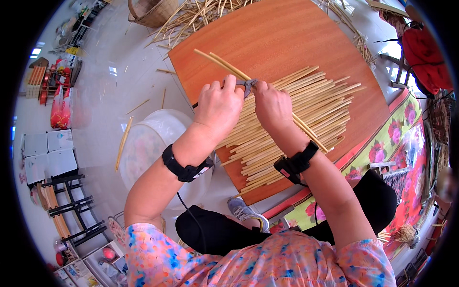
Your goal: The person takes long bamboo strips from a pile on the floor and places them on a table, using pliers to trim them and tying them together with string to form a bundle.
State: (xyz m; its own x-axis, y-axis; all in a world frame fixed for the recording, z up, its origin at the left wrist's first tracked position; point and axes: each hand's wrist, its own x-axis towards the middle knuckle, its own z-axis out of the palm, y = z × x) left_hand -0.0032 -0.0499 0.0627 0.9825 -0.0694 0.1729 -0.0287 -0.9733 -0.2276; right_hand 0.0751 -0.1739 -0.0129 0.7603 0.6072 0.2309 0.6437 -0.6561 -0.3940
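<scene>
My left hand [219, 106] is closed around the handles of dark metal cutters [247, 87] whose curved jaws point right. My right hand [272, 106] is closed on a pair of long tan canes [224, 62], just right of the jaws. These canes slant from the upper left, pass behind or under my right fist, and come out below it toward the lower right. Below both hands a wide row of similar canes [306, 103] lies side by side on the brown wooden table [282, 28]. My fists hide the cutters' handles and the exact grip on the canes.
Left of the table stands a whitish translucent round tub [143, 153], with a few canes near its rim. A wicker basket [152, 12] and loose cane pieces [210, 14] lie beyond the table. A flowered mat [377, 143] covers the floor at right.
</scene>
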